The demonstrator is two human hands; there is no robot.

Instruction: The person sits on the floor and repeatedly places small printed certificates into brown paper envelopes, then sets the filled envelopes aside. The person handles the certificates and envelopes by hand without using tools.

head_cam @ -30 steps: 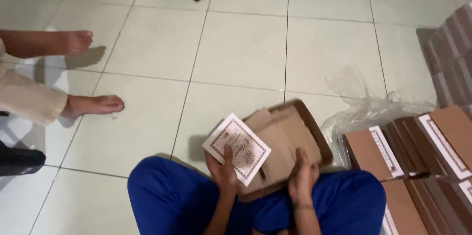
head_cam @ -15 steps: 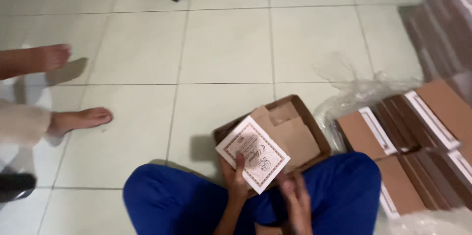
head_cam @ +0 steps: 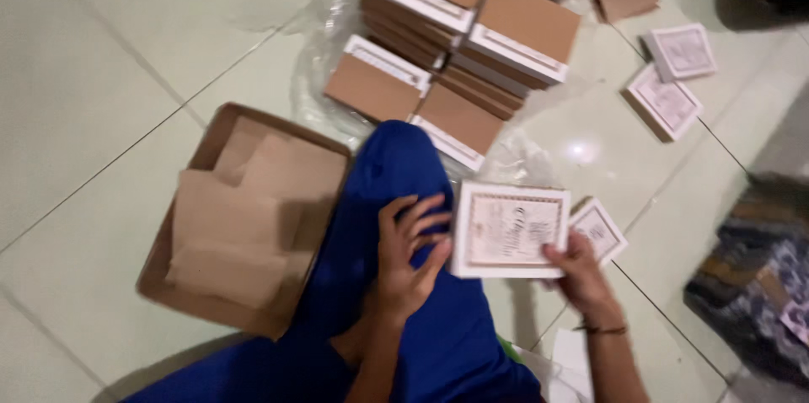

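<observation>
Pale floor tiles (head_cam: 101, 99): the right hand (head_cam: 581, 272) grips a white printed box (head_cam: 510, 230) at centre; the left hand (head_cam: 409, 255), fingers spread, touches its edge. Stacked boxes (head_cam: 459, 49) at 12 o'clock.

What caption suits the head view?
Right hand holds a white box; left hand rests on blue-trousered leg.

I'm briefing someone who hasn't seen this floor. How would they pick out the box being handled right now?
Start at the blue trouser leg crossing the pale tiled floor. Just right of the knee, both hands hold a flat white square box with a framed printed lid, left hand and right hand. Unlike the similar boxes lying on the tiles, it is lifted.
</observation>
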